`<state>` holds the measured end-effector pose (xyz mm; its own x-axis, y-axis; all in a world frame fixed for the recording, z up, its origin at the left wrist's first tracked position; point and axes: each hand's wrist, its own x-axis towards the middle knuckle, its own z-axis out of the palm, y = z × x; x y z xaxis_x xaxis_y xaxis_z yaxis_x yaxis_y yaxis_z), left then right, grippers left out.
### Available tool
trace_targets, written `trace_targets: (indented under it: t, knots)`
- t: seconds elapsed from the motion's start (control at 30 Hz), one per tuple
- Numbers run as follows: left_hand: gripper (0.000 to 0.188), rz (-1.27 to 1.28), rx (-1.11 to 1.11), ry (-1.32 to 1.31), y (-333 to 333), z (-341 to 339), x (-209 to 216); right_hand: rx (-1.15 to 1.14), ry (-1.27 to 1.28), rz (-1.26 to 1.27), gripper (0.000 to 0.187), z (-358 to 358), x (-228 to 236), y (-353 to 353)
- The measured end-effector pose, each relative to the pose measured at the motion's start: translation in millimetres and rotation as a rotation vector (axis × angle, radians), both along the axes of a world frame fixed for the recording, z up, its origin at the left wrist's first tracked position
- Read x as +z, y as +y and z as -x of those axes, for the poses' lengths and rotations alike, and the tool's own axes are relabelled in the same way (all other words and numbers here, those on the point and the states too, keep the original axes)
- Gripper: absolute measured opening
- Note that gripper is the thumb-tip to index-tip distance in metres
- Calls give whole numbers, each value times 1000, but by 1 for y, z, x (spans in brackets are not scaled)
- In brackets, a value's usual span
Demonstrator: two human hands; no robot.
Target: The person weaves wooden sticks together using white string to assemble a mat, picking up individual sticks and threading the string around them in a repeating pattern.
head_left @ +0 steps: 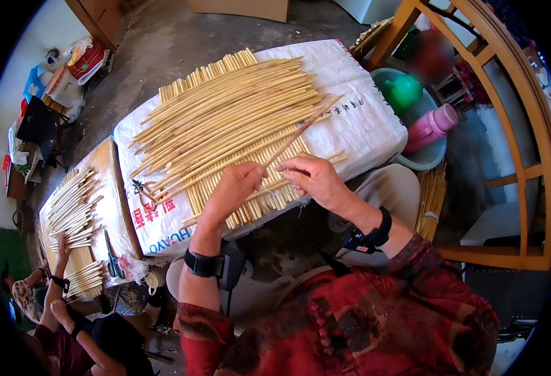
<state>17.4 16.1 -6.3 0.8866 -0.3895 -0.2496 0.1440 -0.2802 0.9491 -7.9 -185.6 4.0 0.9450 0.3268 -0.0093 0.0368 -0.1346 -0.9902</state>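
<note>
My left hand [235,188] is closed, its fingertips pinched at the lower end of a reddish-brown stalk [300,130]. That stalk slants up and away to the right. Just beside it, my right hand [316,178] has its thumb and fingers pinched together; what they hold is too small to make out. Beneath both hands lies a mat of short pale stalks [213,203] set side by side, with loose thread at its near edge. Long yellowish stalks [225,116] lie across the mat in a wide layer. A white woven sack [369,125] covers the work surface under them.
At the left, a co-worker's hand [62,247] touches another stalk mat, near scissors [112,258]. At the right stand a pale blue basin [435,158] with a pink thermos-like vessel [435,124] and a green one [403,92], a stalk bundle [432,194] and a wooden frame [521,207].
</note>
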Motion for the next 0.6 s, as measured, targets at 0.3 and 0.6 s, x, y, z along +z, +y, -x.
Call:
trace_targets:
  t: [0.3,0.6]
  knots:
    - [23,74,41,53,12,7,9,-37,-322,271,22,2,-9,24]
    - [25,223,73,197,13,8,8,14,-245,184,28,2,-17,25]
